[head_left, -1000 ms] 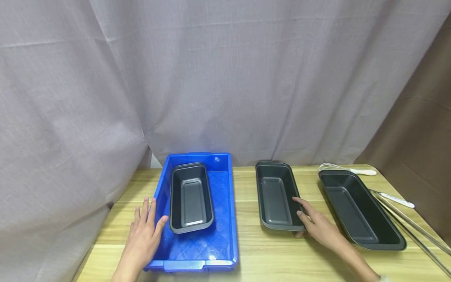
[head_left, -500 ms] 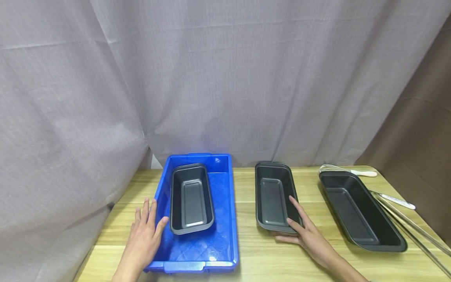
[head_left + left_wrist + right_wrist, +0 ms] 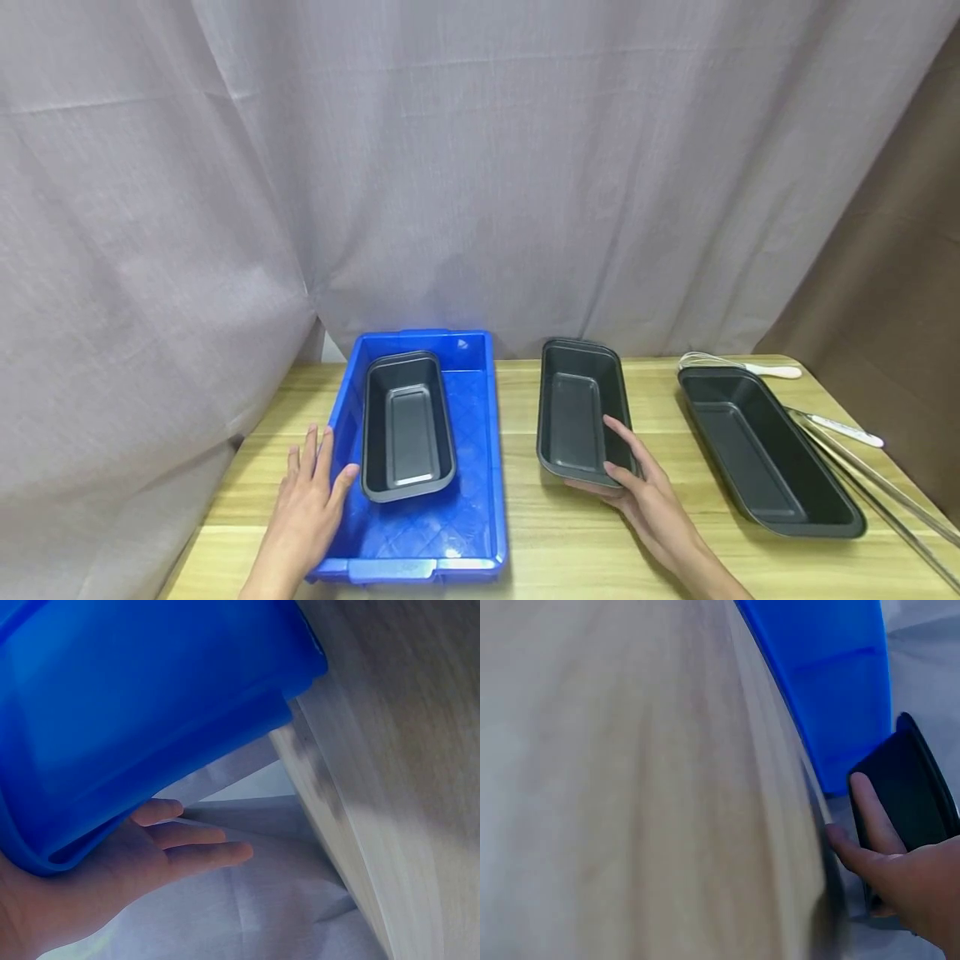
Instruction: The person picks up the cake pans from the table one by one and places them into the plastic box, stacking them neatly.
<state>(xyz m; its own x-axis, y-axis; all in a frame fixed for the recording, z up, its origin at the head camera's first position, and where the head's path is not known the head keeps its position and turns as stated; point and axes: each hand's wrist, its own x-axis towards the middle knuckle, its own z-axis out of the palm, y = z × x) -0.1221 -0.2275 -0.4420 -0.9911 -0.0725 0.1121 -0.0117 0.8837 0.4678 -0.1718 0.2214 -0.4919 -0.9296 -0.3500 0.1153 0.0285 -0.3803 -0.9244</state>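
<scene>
Gripping the near end of the middle loaf pan point(image 3: 577, 410) with the right hand point(image 3: 651, 500), fingers point(image 3: 619, 437) curled over its rim and thumb underneath, near end looking raised off the bench point(image 3: 540, 542). Sitting just right of the blue bin point(image 3: 480, 467), apart from it. Resting the left hand point(image 3: 306, 504) flat against the blue bin's left wall, fingers point(image 3: 313, 442) straight and spread, thumb hooking over the rim; nothing held. Lying inside the blue bin, toward its left and far side: a second loaf pan point(image 3: 407, 425), open side up. Lying further right of the blue bin, well beyond the gripped pan: a larger loaf pan point(image 3: 765, 450), angled on the bench. Beside that, farther from the blue bin: a whisk point(image 3: 738, 363), metal tongs point(image 3: 877, 479). Hanging behind the blue bin: a grey curtain point(image 3: 450, 167).
</scene>
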